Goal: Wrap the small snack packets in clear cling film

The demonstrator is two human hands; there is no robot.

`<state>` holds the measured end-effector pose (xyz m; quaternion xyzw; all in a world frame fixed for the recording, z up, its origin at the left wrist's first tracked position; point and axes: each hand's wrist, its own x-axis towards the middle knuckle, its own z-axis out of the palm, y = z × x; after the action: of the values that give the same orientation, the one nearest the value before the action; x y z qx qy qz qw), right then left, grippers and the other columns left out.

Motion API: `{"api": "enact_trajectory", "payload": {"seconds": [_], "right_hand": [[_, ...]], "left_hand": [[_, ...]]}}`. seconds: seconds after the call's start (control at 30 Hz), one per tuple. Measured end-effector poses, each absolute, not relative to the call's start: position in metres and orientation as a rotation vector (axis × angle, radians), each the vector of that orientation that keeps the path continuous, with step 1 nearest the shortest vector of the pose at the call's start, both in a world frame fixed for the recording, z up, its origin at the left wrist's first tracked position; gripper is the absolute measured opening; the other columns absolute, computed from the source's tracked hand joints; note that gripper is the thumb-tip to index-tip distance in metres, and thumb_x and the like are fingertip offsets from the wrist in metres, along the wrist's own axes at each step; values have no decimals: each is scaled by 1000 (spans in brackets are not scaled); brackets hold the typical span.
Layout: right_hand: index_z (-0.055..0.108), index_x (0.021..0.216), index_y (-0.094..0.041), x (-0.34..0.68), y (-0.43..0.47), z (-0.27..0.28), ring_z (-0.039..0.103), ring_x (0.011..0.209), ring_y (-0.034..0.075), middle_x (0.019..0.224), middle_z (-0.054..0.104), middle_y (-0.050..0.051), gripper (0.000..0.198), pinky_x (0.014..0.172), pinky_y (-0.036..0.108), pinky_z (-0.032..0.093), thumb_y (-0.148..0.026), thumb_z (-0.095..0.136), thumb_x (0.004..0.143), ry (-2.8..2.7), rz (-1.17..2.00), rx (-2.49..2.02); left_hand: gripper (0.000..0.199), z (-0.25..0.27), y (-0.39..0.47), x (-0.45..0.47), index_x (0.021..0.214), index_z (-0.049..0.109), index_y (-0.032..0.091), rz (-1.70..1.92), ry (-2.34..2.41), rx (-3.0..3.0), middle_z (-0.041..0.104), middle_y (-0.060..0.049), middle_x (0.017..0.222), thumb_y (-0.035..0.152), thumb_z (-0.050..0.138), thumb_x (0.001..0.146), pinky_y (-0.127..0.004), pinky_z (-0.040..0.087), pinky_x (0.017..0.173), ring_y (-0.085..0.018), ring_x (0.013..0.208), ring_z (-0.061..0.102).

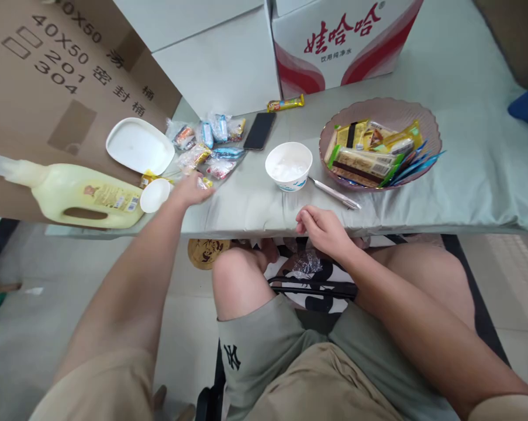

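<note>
My left hand [189,190] is at the near edge of a loose group of snacks, its fingers closed on a small yellow wrapped snack [204,183]. Just beyond it lie several clear-wrapped snack packets [220,127] in blue, red and yellow. My right hand [320,225] hovers by the table's front edge with curled fingers, and nothing shows in them. Nearest to that hand are a pen [335,193] and a white paper bowl [289,164] with something whitish or clear inside. A pink ribbed glass bowl [380,108] to the right holds several packaged snacks [364,164] and blue sachets.
A black phone [259,131] and a yellow snack bar [285,103] lie near white cartons [220,64]. On the left are a white tray [140,146], a white cup [155,196], a pale yellow jug [92,196] and a large brown carton [71,76]. A cloth covers the table [478,175].
</note>
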<state>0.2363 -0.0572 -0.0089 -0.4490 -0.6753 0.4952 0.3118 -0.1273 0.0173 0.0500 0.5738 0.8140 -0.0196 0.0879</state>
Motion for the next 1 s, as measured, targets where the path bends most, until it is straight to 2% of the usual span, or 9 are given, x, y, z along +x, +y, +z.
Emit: {"api": "enact_trajectory", "payload": {"seconds": [0.1, 0.23, 0.37, 0.47, 0.53, 0.63, 0.7, 0.83, 1.0], "right_hand": [[56, 80, -21, 232, -59, -11, 66, 64, 17, 68, 69, 2, 30, 69, 30, 47, -38, 38, 97, -1815, 1317, -1155], [55, 76, -22, 231, -58, -10, 64, 62, 17, 65, 67, 1, 30, 66, 29, 46, -39, 39, 96, -1823, 1296, -1177], [56, 74, -22, 232, -57, -9, 63, 62, 17, 64, 66, 1, 30, 66, 29, 46, -38, 40, 95, -1831, 1282, -1177], [55, 73, -22, 234, -58, -9, 63, 62, 17, 63, 65, 1, 30, 67, 30, 45, -36, 41, 95, -1832, 1277, -1170], [56, 73, -21, 235, -60, -12, 63, 63, 17, 63, 65, 1, 30, 68, 31, 46, -37, 42, 95, -1809, 1293, -1166], [59, 82, -21, 237, -61, -17, 64, 67, 17, 70, 67, 1, 26, 71, 32, 49, -41, 47, 94, -1686, 1400, -1138], [60, 100, -22, 237, -62, -20, 68, 80, 19, 90, 71, 4, 27, 77, 34, 53, -47, 57, 90, -1530, 1525, -1074], [46, 133, -30, 239, -62, -16, 67, 111, 25, 135, 61, 10, 67, 85, 41, 59, -63, 69, 79, -1161, 1847, -745], [54, 122, -29, 251, -64, -6, 68, 92, 21, 118, 66, 6, 61, 70, 35, 62, -62, 75, 76, -1048, 1866, -663]], "left_hand": [[68, 29, 5, -135, 125, 63, 15, -38, 2445, 1711, 51, -21, 145, 49, 77, 68, -46, 44, 109, -38, 127, 56], [46, 33, -7, -133, 105, 68, 17, 274, 2498, 1721, 67, -15, 120, 48, 73, 71, -43, 47, 103, -34, 113, 62], [30, 43, -31, -126, 92, 66, 20, 917, 2423, 1418, 68, -3, 87, 39, 69, 69, -30, 52, 78, -20, 84, 63], [22, 48, -61, -113, 85, 61, 22, 1450, 2098, 959, 62, 0, 78, 33, 67, 67, -22, 49, 59, -14, 72, 61], [20, 52, -81, -100, 79, 57, 22, 1635, 1865, 715, 63, 1, 78, 27, 68, 63, -21, 51, 56, -14, 71, 62], [21, 59, -101, -71, 82, 59, 22, 1664, 1540, 496, 69, -1, 83, 27, 64, 63, -22, 54, 56, -16, 74, 67], [21, 59, -102, -45, 84, 60, 21, 1583, 1367, 402, 70, -3, 80, 32, 59, 67, -22, 52, 51, -17, 69, 67], [28, 44, -78, 15, 89, 64, 19, 1320, 1106, 391, 66, -3, 69, 37, 51, 71, -27, 53, 53, -20, 65, 67], [40, 13, -44, 70, 106, 64, 20, 1188, 935, 499, 72, -4, 87, 40, 56, 72, -27, 55, 62, -21, 80, 71]]}}
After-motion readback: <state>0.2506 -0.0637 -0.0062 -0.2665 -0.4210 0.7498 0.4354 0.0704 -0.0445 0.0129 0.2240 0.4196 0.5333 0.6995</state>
